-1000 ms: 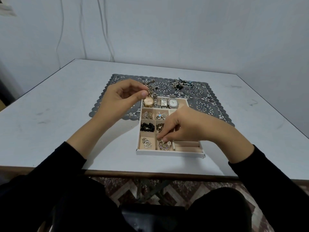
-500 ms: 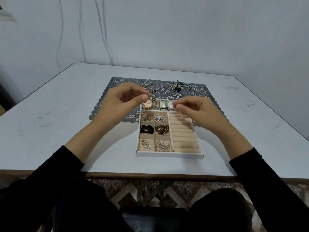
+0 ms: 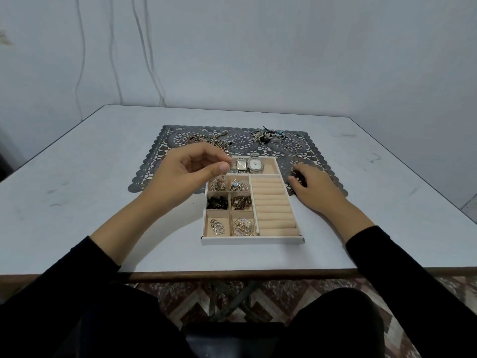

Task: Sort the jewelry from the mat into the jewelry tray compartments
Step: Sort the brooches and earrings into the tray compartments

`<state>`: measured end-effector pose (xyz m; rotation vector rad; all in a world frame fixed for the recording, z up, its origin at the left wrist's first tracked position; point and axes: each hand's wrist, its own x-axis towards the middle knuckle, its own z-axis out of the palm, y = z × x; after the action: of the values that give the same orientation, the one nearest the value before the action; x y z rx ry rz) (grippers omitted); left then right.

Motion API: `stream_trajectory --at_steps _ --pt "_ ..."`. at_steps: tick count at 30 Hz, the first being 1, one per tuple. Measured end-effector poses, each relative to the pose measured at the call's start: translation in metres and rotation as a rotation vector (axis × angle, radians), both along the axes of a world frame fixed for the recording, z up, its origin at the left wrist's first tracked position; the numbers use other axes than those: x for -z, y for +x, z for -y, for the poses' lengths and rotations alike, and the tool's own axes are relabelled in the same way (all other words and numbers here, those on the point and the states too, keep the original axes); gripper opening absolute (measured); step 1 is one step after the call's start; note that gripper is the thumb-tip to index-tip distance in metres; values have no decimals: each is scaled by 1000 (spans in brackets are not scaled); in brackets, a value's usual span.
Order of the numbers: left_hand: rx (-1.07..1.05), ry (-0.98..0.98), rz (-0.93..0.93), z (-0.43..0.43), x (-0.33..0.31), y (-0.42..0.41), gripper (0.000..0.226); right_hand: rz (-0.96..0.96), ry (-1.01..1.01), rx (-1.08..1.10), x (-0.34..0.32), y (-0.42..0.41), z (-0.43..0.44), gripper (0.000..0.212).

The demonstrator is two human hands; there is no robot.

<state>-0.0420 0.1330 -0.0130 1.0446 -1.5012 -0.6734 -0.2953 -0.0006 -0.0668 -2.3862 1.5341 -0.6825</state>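
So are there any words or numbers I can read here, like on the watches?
No text can be read anywhere in this picture.
Square watch dial: any marks are too small and blurred to read.
Round-faced watch dial: also too small and blurred.
Jewelry tray, mat, table: no words, labels or numbers show.

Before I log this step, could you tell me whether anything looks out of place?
Only one thing: the silver round-faced watch has its metal strap poking over the far rim of the beige compartment tray onto the dark lace mat.
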Motion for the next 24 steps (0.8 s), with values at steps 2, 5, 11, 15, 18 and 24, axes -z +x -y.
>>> stream_trajectory --at_steps 2,5,11,15,18,24 --pt "22 11 31 -3 0 -2 12 -19 6 0 3 0 1 31" --pt "84 33 67 -8 3 -2 12 -18 -14 -10 4 1 2 27" --pt "155 120 161 -20 10 8 14 -25 -28 -13 4 1 2 25" --pt "192 162 218 -25 8 13 14 -30 -29 -14 3 2 1 25" --pt "223 194 286 -26 6 16 15 -25 -30 -11 4 1 2 26" --pt "257 177 604 -25 4 18 17 -25 -40 -16 2 1 1 29"
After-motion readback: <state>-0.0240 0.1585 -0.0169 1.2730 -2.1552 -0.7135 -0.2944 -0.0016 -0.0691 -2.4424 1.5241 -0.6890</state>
